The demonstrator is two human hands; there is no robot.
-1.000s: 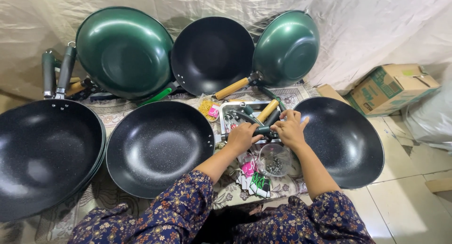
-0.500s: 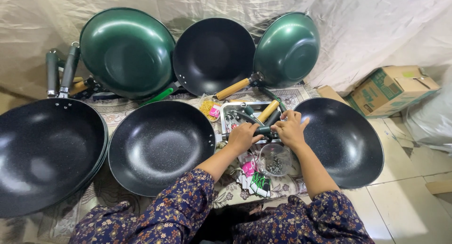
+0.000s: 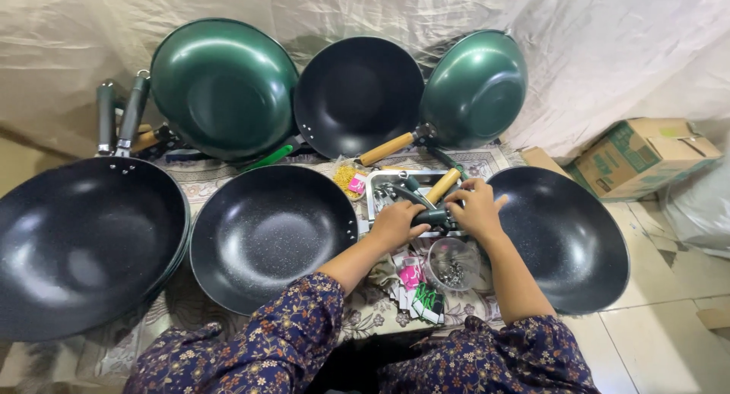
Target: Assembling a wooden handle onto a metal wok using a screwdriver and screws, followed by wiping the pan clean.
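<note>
Hands meet over a shallow metal tray (image 3: 380, 182) at the middle of the spread; the left hand (image 3: 395, 223) is closed around a dark green handle (image 3: 430, 215), and the right hand (image 3: 477, 208) pinches the handle's other end with curled fingers, so both grip the same piece. That handle lies just above the tray's near edge, beside a wooden handle (image 3: 442, 185); a small clear bowl of screws (image 3: 452, 263) sits just below the hands. Black woks flank the work: one (image 3: 270, 234) to the left, another (image 3: 566, 238) to the right touching the right forearm; three more pans lean against the draped sheet (image 3: 608, 52) behind. Judging from the grip, the step in hand looks like readying a handle for fitting; the next move likely calls for a steady hold, a screw from the bowl, and alignment with a wok's bracket.
</note>
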